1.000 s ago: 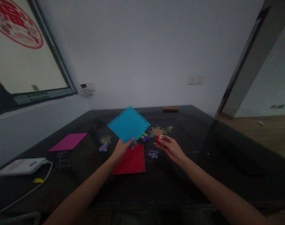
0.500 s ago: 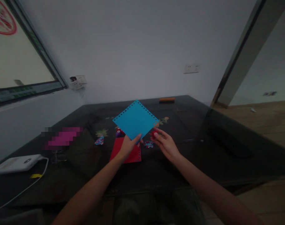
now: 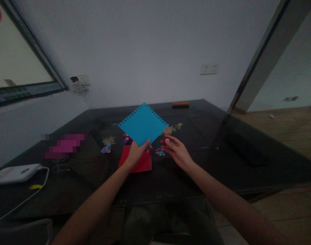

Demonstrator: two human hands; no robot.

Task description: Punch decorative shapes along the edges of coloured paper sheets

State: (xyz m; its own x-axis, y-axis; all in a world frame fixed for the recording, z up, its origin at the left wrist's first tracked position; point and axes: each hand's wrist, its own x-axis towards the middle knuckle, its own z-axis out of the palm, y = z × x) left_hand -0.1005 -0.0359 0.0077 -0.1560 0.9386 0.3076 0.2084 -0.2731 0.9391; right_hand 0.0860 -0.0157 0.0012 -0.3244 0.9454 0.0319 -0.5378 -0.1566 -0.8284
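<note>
My left hand (image 3: 137,153) pinches the lower corner of a blue square sheet (image 3: 144,124), which is held up cornerwise above the table. Dark holes run along its two upper edges. To the right, the fingers of my right hand (image 3: 179,149) close round a small rounded red object with a white eye-like dot (image 3: 166,141); its exact kind does not show. A red sheet with holes near its edges (image 3: 141,165) lies on the table, partly covered by my left hand. Behind the blue sheet, a small purple object with a similar white dot (image 3: 127,140) is partly hidden.
Small multicoloured bits lie in two piles, one at left (image 3: 106,148) and one near my right hand (image 3: 159,152). A white device with a cable (image 3: 17,173) and a blurred pink item (image 3: 68,144) sit at left. An orange-brown bar (image 3: 181,105) lies at the table's back edge.
The view has shifted slightly, so most things sit a little higher and further left. In my right hand the red object has turned, and its white dot now shows. Both holds continue.
</note>
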